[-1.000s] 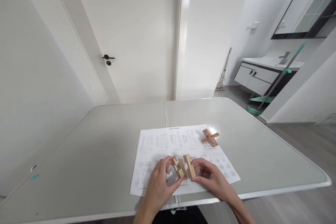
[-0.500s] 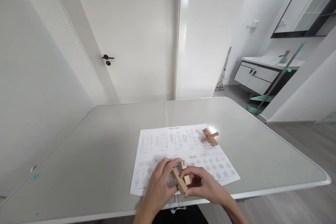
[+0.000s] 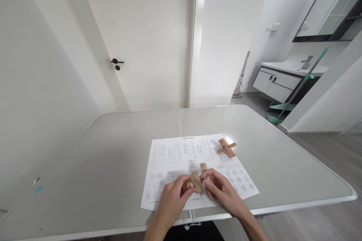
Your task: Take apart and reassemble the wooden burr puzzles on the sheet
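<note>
My left hand point(image 3: 175, 195) pinches a light wooden puzzle piece point(image 3: 196, 181) between thumb and fingers, above the printed sheet; another bit of wood shows behind the fingertips. Just to its right, my right hand point(image 3: 221, 189) is closed around a second wooden puzzle piece point(image 3: 203, 167), whose marked upper end sticks up past the fingers. The rest of that piece is hidden by the hand. Beyond my hands, a cross-shaped pair of wooden pieces point(image 3: 226, 148) with a mark on one end lies on the sheet's upper right edge.
A white instruction sheet point(image 3: 166, 158) with rows of small printed figures lies under my hands. The folding table point(image 3: 107, 173) has a centre seam and a pale rim. Behind it are a closed white door point(image 3: 152, 45) and, at right, a washbasin cabinet point(image 3: 277, 81) with a broom.
The wooden pieces that were together between both hands are now apart, one in each hand. My left hand's piece has turned more upright. The cross-shaped pieces have stayed put.
</note>
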